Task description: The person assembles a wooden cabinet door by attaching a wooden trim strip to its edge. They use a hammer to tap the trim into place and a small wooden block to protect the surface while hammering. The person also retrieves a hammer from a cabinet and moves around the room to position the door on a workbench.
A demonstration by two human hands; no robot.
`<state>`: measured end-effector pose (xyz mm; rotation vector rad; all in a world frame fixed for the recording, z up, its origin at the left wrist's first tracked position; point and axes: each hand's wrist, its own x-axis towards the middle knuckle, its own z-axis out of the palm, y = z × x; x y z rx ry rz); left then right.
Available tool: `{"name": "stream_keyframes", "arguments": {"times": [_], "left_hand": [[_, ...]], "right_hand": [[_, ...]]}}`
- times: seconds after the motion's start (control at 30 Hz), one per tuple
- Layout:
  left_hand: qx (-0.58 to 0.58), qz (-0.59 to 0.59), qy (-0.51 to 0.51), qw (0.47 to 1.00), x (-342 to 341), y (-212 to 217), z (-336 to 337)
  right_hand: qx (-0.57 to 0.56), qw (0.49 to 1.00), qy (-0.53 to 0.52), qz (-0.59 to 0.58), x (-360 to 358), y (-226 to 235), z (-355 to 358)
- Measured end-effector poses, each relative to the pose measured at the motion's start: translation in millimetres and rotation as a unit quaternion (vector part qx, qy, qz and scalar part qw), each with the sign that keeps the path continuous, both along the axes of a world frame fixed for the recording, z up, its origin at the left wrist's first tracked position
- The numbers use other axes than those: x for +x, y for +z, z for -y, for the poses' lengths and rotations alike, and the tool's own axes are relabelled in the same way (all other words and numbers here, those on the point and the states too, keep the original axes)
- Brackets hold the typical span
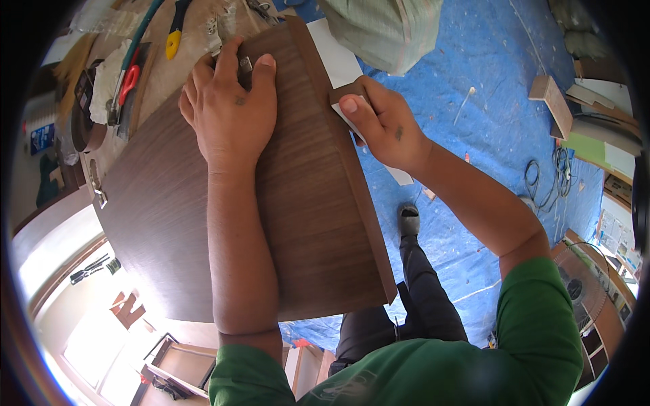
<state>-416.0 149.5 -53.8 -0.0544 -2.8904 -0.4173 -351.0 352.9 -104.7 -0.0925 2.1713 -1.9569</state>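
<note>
A large dark wood-grain panel [318, 223] lies in front of me, its long right edge running down toward my body. My left hand [233, 101] rests on its face near the far end, thumb and fingers apart, beside a small metal hinge [245, 65]. At the panel's right edge, my right hand [393, 125] grips a small brown block with a pale side [349, 95], like a sanding block. The block touches the edge; its underside is hidden. Another metal hinge [98, 184] sits at the panel's left edge.
Several tools lie on the workbench [203, 17] at the far left, among them red-handled scissors [128, 84] and a yellow-and-black handle [175, 40]. Blue sheeting [467, 203] covers the floor. A pale sack [386, 30], a cable [558, 169] and a fan [579, 287] stand around.
</note>
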Motion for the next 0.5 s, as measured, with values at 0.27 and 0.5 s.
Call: {"name": "stream_keyframes", "arguments": {"times": [0.27,0.5], "left_hand": [[0.007,-0.007,-0.001,1.000,0,-1,0],[0.009,-0.009,-0.007,1.000,1,0,-1]], "right_hand": [[-0.011,0.998,-0.037,-0.046,-14,-9,7],[0.053,0.997,-0.047,-0.029,-50,-1,8]]}}
